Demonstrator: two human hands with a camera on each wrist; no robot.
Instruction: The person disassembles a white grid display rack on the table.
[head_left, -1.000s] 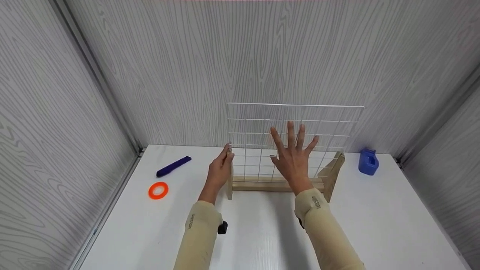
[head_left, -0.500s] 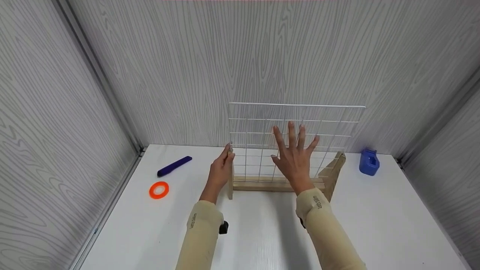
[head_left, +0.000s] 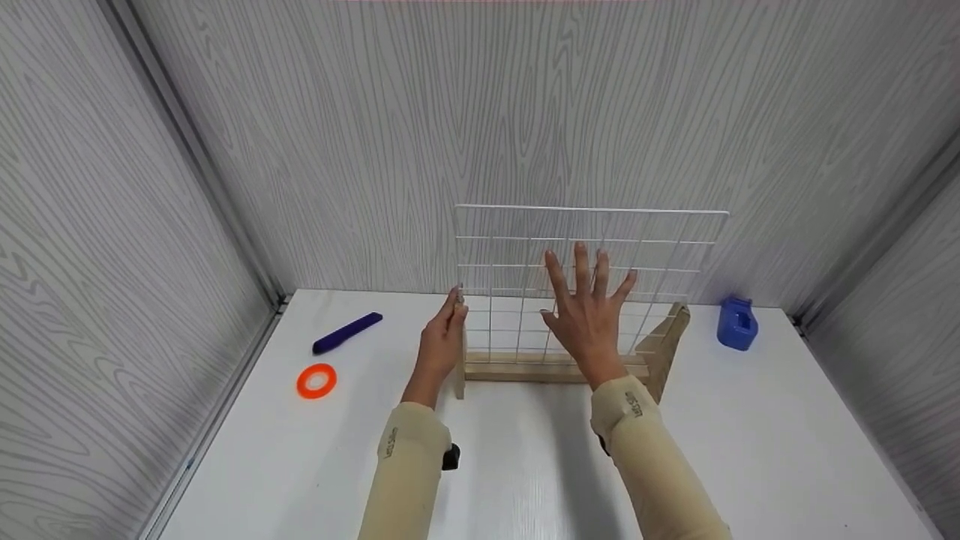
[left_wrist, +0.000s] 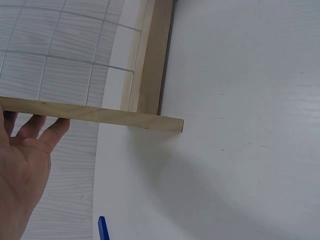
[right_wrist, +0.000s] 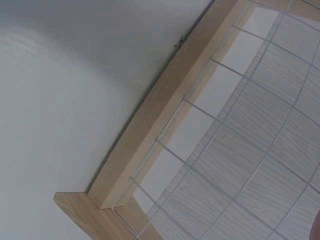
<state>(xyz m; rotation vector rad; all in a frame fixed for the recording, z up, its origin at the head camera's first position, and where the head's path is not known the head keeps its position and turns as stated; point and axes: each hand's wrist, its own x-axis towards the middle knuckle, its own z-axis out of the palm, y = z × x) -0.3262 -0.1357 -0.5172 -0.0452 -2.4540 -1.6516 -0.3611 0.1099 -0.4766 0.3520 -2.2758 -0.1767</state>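
A white wire grid panel (head_left: 592, 209) stands upright in a wooden stand (head_left: 525, 373) near the back wall. My left hand (head_left: 439, 345) grips the upper part of the stand's left side piece (left_wrist: 100, 114); in the left wrist view its fingers reach up to that wood from the outer side. My right hand (head_left: 590, 322) lies flat over the panel with fingers spread, palm toward the wires. The right wrist view shows the panel's lower edge along the crossbar (right_wrist: 155, 115), and only a sliver of hand at its right edge.
On the left of the white table (head_left: 510, 465) lie a dark purple knife-shaped tool (head_left: 347, 333) and an orange tape roll (head_left: 316, 381). A blue tape dispenser (head_left: 736, 324) stands at the right. Grey wood-patterned walls enclose the back and sides.
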